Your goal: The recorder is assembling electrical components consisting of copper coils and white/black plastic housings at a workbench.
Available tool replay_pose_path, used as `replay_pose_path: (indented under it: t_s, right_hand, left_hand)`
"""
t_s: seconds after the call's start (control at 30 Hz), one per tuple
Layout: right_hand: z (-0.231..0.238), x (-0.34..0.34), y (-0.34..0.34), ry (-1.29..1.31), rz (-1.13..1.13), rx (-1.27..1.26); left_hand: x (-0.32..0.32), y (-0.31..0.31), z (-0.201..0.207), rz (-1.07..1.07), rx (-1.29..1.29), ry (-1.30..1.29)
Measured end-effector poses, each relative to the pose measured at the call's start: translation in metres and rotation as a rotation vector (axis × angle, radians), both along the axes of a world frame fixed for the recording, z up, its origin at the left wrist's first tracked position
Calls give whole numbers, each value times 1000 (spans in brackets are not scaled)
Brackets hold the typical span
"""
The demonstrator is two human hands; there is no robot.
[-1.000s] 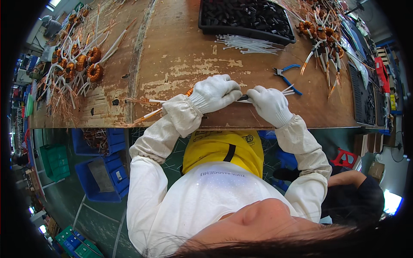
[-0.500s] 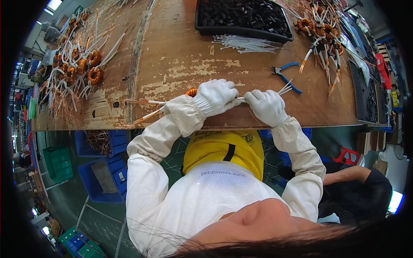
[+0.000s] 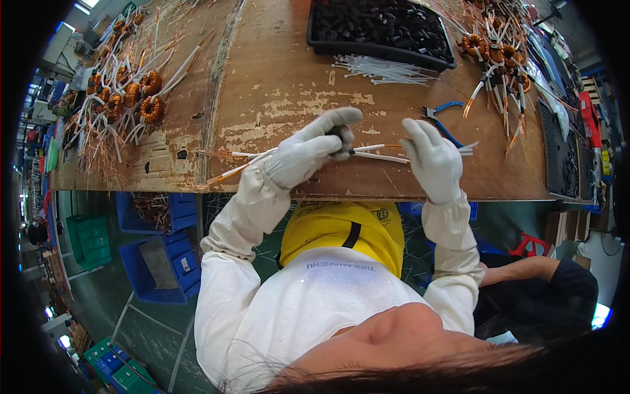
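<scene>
My left hand (image 3: 305, 151), in a white glove with dark, soiled fingertips, curls over a wire-wound coil that is now hidden beneath it. Its index finger is stretched out. White leads (image 3: 246, 164) with bare copper ends come out on the left of this hand, and more white leads (image 3: 382, 157) run to the right. My right hand (image 3: 436, 161), also gloved, is raised beside the right leads' ends with its upper fingers extended. Thin white cable ties (image 3: 467, 149) stick out behind it, apparently kept in its palm; their grip is hidden.
Blue-handled cutters (image 3: 443, 118) lie beyond my right hand. Loose cable ties (image 3: 384, 69) lie before a black tray (image 3: 387, 54) of small black pieces. Heaps of copper coils (image 3: 131, 95) are at left and right (image 3: 495, 52). A person (image 3: 531, 289) sits at lower right.
My hands have moved apart: the right one shifted right with the cable ties and its fingers opened out. My left hand moved slightly left, its index finger extending; the coil dropped from sight.
</scene>
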State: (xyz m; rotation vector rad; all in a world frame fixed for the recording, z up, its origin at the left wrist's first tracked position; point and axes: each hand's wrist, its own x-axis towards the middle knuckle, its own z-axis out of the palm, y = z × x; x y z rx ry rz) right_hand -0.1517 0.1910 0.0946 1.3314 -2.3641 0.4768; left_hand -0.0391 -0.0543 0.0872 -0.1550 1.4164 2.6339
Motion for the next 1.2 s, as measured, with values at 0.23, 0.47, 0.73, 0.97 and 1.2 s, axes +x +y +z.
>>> replay_pose_path:
  t_s: [0.23,0.47,0.73,0.97,1.2]
  right_hand:
    - [2,49,0,-577,41,-496]
    - [-18,59,5,-952,30,-565]
    - [-27,70,7,-1201,-104,-647]
    - [-30,56,46,-1091,-310,-1319]
    - [-34,55,78,-989,-295,-1424]
  left_hand:
    - [14,29,1,-100,-78,-32]
    - [12,48,-7,-63,-349,79]
    - [0,66,-19,91,-1190,594]
    - [-30,94,-30,-10,-1533,674]
    - [-79,134,-73,-182,-1982,702]
